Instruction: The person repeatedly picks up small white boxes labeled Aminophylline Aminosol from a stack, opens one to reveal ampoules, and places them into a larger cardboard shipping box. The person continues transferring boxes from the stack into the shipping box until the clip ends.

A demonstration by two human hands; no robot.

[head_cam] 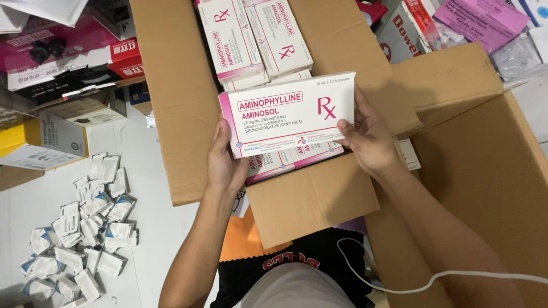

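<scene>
I hold a flat white medicine box with pink trim (288,114) above an open cardboard carton (177,102). My left hand (225,162) grips its left end from below. My right hand (368,140) grips its right end, with the fingers over the edge. Under the held box, several matching white and pink boxes (257,40) lie packed inside the carton, some partly hidden by it.
A pile of several small white and blue packets (85,228) lies on the white floor at lower left. Stacked cartons and boxes (57,51) stand at upper left. A larger brown carton (485,171) sits at right. A white cable (434,279) crosses my lap.
</scene>
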